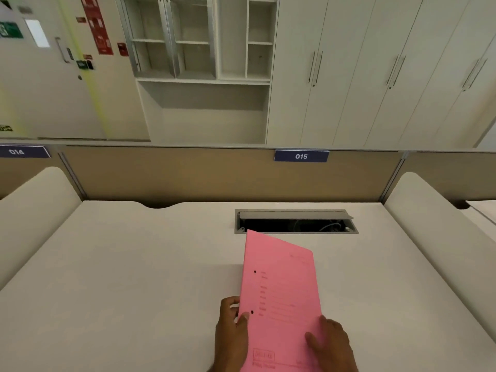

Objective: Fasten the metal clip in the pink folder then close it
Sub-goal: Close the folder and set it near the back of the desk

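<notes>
The pink folder (280, 291) is closed and held above the white desk (134, 277), its printed front cover facing me. Two dark punch holes show along its left edge. My left hand (232, 331) grips the left spine edge near the lower hole, thumb on the cover. At the lower right, my right hand (331, 343) holds the folder's edge, thumb on the front. The metal clip is hidden inside the folder.
A cable tray (296, 222) with its lid open sits in the desk just beyond the folder's top corner. A tan partition (188, 173) with a "015" label (301, 156) backs the desk. White cabinets and shelves stand behind. Padded dividers flank both sides.
</notes>
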Demonstrator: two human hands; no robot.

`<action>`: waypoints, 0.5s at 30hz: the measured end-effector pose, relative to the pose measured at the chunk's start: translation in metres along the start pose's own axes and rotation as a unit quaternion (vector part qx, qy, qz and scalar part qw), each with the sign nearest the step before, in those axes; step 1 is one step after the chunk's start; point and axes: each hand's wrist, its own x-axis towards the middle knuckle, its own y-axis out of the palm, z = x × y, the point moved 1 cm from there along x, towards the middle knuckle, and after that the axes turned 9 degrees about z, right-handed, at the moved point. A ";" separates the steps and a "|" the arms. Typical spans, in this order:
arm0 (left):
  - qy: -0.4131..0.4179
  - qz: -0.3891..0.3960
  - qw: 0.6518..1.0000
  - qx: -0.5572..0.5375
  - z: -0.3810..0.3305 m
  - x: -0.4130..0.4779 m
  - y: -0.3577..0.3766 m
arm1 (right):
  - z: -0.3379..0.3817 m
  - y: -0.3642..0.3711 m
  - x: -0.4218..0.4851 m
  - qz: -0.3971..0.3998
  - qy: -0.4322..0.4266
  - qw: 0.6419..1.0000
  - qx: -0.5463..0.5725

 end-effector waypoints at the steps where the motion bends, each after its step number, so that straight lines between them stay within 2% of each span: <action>1: 0.006 -0.004 1.000 -0.012 -0.006 0.001 -0.006 | 0.007 -0.003 0.000 0.003 -0.003 0.998 0.061; 3: 0.021 -0.018 0.999 -0.034 -0.015 0.004 -0.021 | 0.023 -0.009 -0.001 0.004 -0.016 0.984 0.178; 6: 0.033 -0.047 0.997 -0.051 -0.026 0.010 -0.050 | 0.054 -0.018 -0.005 0.009 -0.043 0.966 0.254; 10: 0.032 -0.073 0.996 -0.040 -0.038 0.028 -0.097 | 0.105 -0.025 -0.005 0.012 -0.098 0.949 0.298; 13: 0.041 -0.094 0.995 -0.009 -0.048 0.049 -0.132 | 0.146 -0.024 0.002 0.001 -0.141 0.949 0.281; 15: 0.031 -0.076 0.996 0.017 -0.055 0.065 -0.151 | 0.172 -0.022 0.010 -0.006 -0.157 0.949 0.273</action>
